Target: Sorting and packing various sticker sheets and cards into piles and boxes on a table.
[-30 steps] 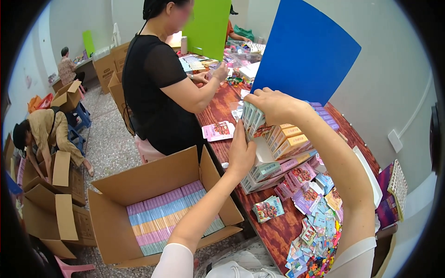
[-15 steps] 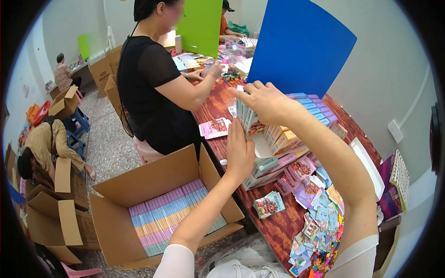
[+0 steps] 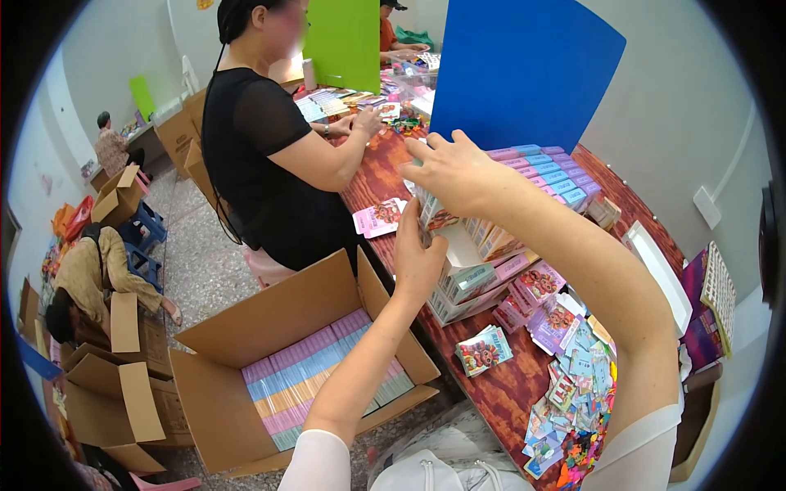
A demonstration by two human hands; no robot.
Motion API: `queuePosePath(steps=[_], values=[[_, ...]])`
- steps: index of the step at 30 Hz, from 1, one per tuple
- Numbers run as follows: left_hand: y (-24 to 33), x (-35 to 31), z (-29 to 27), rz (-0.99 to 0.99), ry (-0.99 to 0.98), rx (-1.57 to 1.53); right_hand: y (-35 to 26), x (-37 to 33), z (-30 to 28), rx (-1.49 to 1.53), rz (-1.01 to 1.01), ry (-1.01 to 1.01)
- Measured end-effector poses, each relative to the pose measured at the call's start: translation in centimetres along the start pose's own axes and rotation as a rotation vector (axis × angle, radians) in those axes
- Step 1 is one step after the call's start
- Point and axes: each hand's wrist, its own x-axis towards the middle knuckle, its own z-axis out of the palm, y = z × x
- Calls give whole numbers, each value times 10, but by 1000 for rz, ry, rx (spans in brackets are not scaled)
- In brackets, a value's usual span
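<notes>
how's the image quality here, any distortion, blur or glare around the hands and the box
Head view: strong fisheye, with a black rim around the frame and the table edge bowing; light is even and soft, with no harsh glare; the left hand, right hand and the card stack they hold are fairly sharp; the cardboard box is clear; a co-worker's face is blurred.
</notes>
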Motion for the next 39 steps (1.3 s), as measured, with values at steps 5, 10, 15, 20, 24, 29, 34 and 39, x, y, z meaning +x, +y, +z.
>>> queuePosePath(steps=[5, 10, 15, 20, 24, 29, 34, 39], values=[[-8, -2, 7, -104, 20, -226, 2, 2, 3, 34, 6, -62], [-5, -3, 6, -71, 102, -215, -1, 1, 2, 36, 5, -84], [-8, -2, 3, -121, 56, -186, -3, 2, 1, 25, -1, -102], [-7, -4, 4, -105, 105, -162, -2, 1, 1, 47, -9, -104], [-10, -4, -2, -100, 43, -86, -7, -5, -6, 26, -16, -128], [-16, -5, 0, 110, 157, 64, -9, -1, 0, 6, -30, -107], [-9, -7, 3, -105, 77, -36, -13, 7, 19, -59, 34, -65], [-13, -2, 5, -63, 43, -137, -13, 4, 30, -28, 40, 29]])
